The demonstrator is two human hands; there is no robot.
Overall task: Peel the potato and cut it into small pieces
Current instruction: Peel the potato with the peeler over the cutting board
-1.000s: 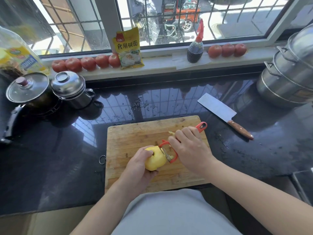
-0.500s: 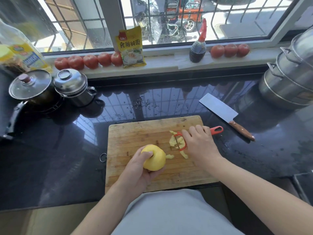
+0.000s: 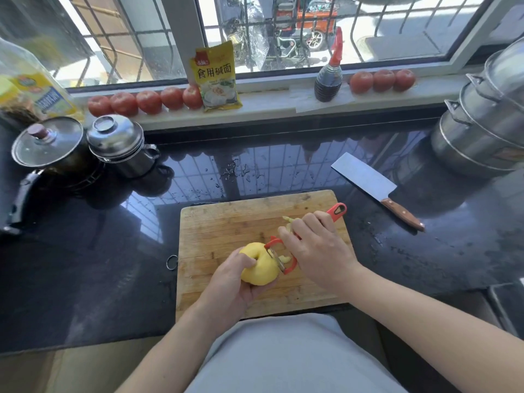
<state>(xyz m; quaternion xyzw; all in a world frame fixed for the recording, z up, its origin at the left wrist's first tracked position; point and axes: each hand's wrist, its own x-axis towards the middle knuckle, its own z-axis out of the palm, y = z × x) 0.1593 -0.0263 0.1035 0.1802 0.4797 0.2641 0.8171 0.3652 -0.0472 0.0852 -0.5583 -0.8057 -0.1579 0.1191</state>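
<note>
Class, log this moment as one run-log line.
stage: peeling | left hand: holds potato | right hand: grips peeler, blade on potato | cleaver: unused, on counter

1. The board point(image 3: 226, 222) is laid on the desk point(image 3: 85, 265), nearest the person.
2. The potato point(image 3: 259, 265) is held over the board, with the peeler point(image 3: 283, 258) against its right side.
3. The knife point(image 3: 374, 188) is placed right of the board.
4. Two pots point(image 3: 119, 146) are set behind-left; tomatoes point(image 3: 147, 102) are lined on the sill point(image 3: 269, 104) behind.

tomatoes point(image 3: 149, 101) 8 | potato point(image 3: 259, 265) 1 | cleaver point(image 3: 371, 184) 1 | peeler point(image 3: 286, 258) 1
</note>
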